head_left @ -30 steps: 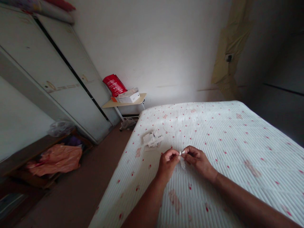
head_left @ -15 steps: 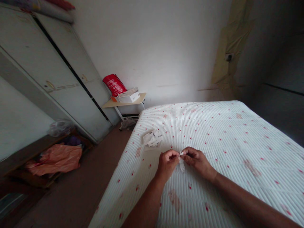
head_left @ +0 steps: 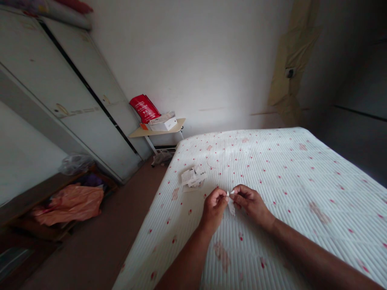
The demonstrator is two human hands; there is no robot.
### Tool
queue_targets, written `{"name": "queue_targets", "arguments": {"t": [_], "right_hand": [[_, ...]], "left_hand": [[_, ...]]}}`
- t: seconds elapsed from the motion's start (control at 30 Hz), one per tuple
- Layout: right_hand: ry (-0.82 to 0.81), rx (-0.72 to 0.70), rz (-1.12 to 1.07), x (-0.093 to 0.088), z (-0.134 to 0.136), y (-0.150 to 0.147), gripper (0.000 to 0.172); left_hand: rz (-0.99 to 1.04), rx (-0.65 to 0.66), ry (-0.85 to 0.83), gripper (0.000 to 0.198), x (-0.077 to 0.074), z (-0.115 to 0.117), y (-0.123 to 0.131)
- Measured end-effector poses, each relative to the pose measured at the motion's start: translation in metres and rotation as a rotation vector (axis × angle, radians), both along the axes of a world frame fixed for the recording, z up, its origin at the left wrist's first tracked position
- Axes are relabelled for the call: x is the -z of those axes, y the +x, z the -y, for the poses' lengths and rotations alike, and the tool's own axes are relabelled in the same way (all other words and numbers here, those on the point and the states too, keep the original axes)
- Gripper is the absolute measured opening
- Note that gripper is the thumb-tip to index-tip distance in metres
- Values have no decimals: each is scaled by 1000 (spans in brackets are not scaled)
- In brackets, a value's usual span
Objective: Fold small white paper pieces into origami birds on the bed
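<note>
Beyond the grip and to its left, a red bag (head_left: 144,108) leans by a white box (head_left: 170,124) on a small surface (head_left: 136,133); their contents are hidden. Farther left of the grip, a clear plastic bag (head_left: 74,163) rests on a low wooden cabinet (head_left: 30,196), and an orange plastic bag (head_left: 72,203) lies at its open side. Nearer the grip, just beyond its left side, paper scraps (head_left: 194,177) lie on the bed (head_left: 272,165). Left hand (head_left: 214,207) and right hand (head_left: 252,203) each pinch white paper (head_left: 231,208) between fingertips; it hangs below the grip, though whether it is one piece cannot be told.
</note>
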State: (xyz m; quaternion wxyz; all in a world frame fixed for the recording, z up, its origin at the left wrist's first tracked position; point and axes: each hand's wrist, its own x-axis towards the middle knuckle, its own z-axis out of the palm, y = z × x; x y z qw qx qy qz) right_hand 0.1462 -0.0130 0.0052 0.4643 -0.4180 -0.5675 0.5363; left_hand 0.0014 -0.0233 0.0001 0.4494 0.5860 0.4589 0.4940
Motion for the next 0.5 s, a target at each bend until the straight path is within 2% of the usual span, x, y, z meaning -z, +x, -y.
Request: {"name": "queue_targets", "arguments": {"t": [0.23, 0.5], "right_hand": [[44, 5, 21, 3, 0, 0, 34], [-9, -41, -63, -2, 2, -2, 35]], "left_hand": [[-17, 30, 39, 8, 2, 0, -1], [40, -36, -62, 16, 1, -3, -1]]}}
